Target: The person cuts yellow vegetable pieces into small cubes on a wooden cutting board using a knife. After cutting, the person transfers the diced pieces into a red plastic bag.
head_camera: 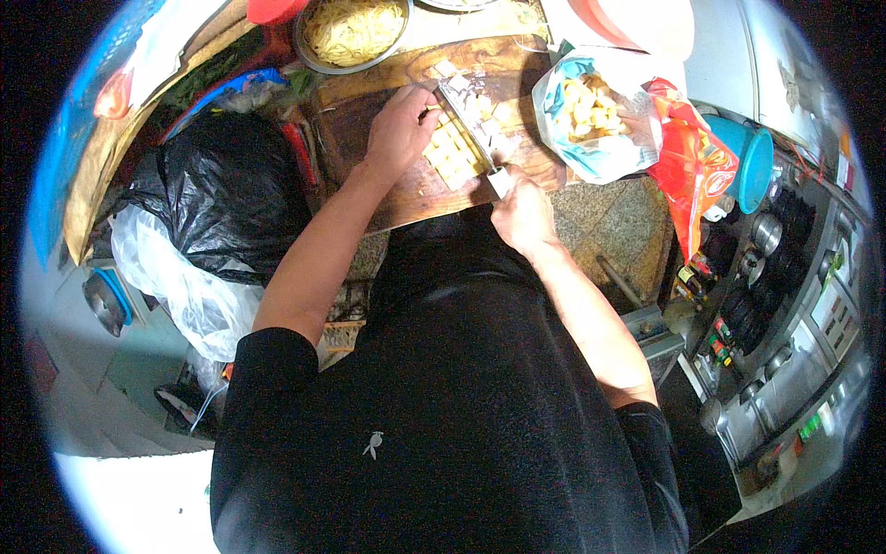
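My right hand [524, 213] grips the pale handle of a kitchen knife [467, 128]. The blade points away from me across a wooden cutting board [401, 208]. Left of the blade lies a slab of pale yellow food, possibly tofu, cut into cubes [450, 154]. My left hand [403, 128] is at the far left edge of these cubes, fingers curled and tips near the blade. Whether it grips a piece is hard to see. Loose whitish pieces [490, 124] lie right of the blade. An open plastic bag [640, 149] beside the board contains chunks of similar food [592, 107].
A metal bowl of pale shreds [354, 31] stands behind the board. A red packet [682, 156] and a teal plastic basin [756, 170] are at right, near shelves with pots [766, 232] and bottles. A black plastic bag [225, 187] bulges at left, above a clear bag [176, 277].
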Demonstrator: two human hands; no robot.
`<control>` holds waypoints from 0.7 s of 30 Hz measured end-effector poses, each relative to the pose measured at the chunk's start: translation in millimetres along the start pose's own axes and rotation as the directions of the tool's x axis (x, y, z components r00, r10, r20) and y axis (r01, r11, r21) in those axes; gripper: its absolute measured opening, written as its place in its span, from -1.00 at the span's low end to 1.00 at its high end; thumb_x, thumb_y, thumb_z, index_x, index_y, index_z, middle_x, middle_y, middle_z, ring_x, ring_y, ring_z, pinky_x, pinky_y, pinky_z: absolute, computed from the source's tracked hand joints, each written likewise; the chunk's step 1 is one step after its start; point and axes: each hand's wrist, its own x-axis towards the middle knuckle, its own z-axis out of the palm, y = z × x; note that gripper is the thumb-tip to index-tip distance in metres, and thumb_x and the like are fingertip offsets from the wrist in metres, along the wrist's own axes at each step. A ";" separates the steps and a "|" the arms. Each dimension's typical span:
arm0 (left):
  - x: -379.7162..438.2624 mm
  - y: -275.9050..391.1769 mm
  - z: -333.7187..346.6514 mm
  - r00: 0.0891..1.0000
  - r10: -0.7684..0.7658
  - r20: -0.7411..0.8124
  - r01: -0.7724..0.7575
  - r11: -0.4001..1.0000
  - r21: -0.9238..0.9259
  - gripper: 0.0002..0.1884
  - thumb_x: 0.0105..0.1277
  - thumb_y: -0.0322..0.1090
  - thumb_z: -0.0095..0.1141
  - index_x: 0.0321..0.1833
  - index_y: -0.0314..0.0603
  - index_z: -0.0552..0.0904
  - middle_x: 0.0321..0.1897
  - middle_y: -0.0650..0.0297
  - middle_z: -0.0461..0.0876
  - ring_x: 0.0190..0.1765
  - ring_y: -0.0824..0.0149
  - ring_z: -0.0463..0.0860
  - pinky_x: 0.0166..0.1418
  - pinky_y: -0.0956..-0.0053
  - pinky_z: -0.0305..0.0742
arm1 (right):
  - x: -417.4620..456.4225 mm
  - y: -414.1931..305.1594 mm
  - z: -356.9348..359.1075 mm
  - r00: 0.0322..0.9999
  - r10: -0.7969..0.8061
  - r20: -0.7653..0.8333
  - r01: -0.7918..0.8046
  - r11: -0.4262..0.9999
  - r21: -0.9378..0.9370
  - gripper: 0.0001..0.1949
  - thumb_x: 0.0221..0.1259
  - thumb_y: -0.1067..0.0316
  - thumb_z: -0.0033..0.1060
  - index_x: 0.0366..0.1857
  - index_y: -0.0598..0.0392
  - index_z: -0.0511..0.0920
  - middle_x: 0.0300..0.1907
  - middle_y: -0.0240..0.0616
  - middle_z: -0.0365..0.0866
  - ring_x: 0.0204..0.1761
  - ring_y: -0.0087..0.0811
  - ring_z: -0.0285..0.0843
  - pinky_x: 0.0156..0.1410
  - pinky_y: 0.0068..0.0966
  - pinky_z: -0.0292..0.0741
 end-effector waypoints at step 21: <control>2.8 4.3 -1.3 0.999 -0.035 0.035 0.031 0.994 0.104 -0.80 0.41 -0.27 0.32 -0.01 -0.14 0.68 -0.03 0.11 0.72 0.04 -0.03 0.73 0.10 0.12 0.63 | 26.0 -19.8 -4.3 1.000 -0.016 -0.002 0.016 1.000 -0.004 -0.57 0.22 0.48 0.16 0.20 0.06 0.68 -0.03 0.25 0.78 0.12 0.21 0.75 0.28 -0.03 0.64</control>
